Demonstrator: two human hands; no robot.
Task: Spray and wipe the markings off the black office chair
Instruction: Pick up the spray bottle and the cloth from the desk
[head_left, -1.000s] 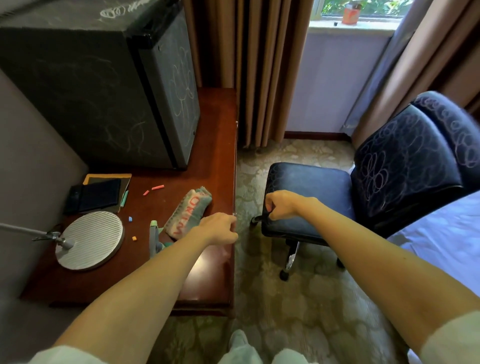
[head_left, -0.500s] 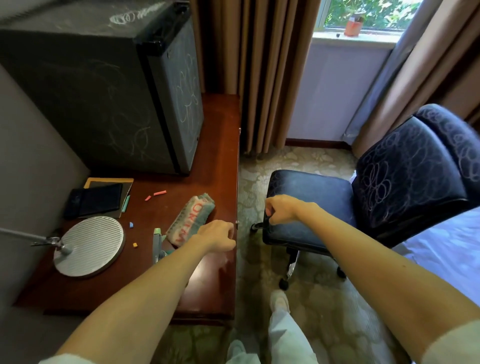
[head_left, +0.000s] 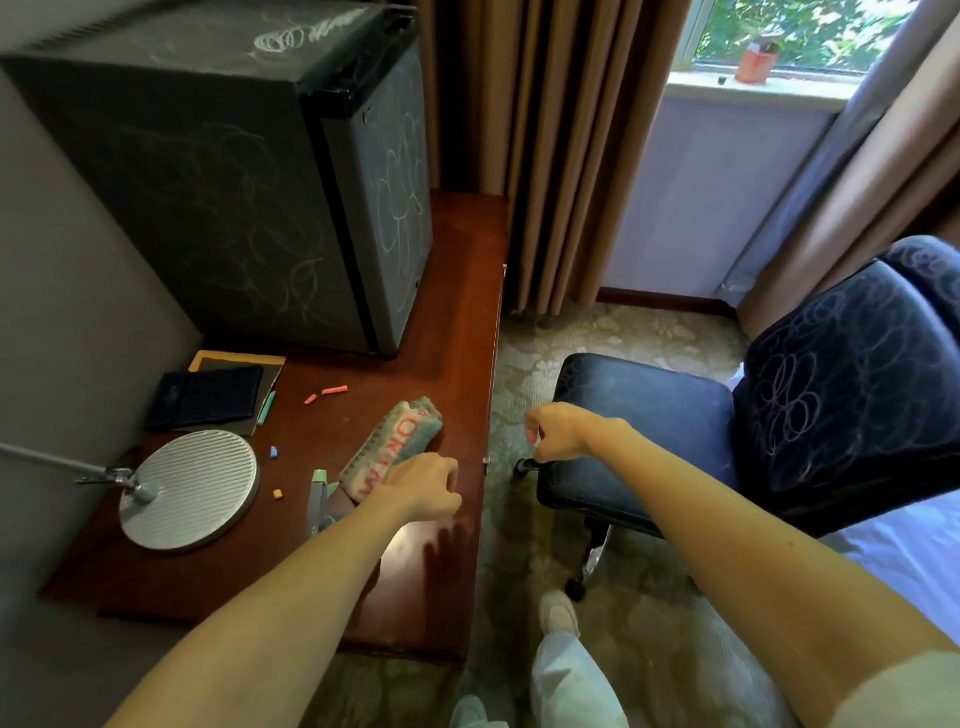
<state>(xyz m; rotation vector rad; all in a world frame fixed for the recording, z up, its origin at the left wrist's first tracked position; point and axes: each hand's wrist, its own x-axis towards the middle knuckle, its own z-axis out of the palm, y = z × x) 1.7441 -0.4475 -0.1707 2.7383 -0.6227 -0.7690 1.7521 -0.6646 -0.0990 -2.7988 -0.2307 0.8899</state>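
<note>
Dark wooden table (head_left: 457, 312) stands by the curtains, and the black office chair (head_left: 649, 410) is just beside it on the carpet, with looping scribbles on its backrest. My right grip (head_left: 558, 434) is curled closed on the front corner of the seat, I think to keep the wheeled chair from rolling. My left grip (head_left: 423, 486) hovers at the near end of the rolled towel (head_left: 400, 441). Its fingers are tucked under, so I cannot tell if it has anything. What seems the spray bottle (head_left: 318, 496) lies beside the towel, ready to hand.
</note>
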